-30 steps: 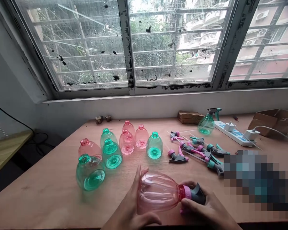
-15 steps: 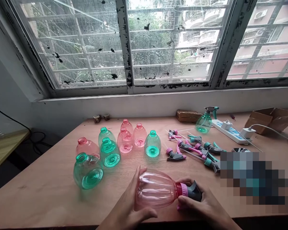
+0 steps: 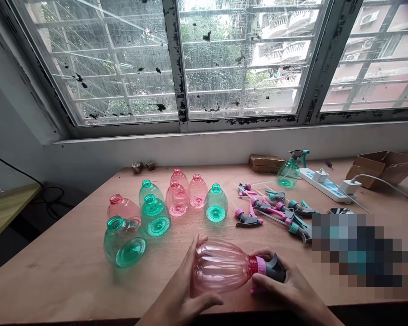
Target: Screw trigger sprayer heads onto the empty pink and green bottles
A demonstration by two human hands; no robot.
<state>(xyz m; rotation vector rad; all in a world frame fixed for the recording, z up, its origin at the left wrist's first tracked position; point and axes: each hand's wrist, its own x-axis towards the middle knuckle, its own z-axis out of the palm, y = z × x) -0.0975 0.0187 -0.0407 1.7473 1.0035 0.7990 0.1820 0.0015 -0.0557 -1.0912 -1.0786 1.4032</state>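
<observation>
On the pink bottle (image 3: 221,267), left hand (image 3: 183,290) wide-thumbed, right hand (image 3: 289,286) at neck.

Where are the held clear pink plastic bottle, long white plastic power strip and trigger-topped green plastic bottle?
Pink bottle (image 3: 221,266): head view, body's middle.
Power strip (image 3: 331,187): head view, top face between plugs.
Green bottle (image 3: 288,173): head view, body below trigger.

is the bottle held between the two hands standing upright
No, the pink bottle is tipped sideways, stretching from the left hand toward the right hand.

Single head view, forward and down: windows (image 3: 245,63) across frame top, table (image 3: 71,280) below, hands (image 3: 177,294) close, bottom centre.
</observation>
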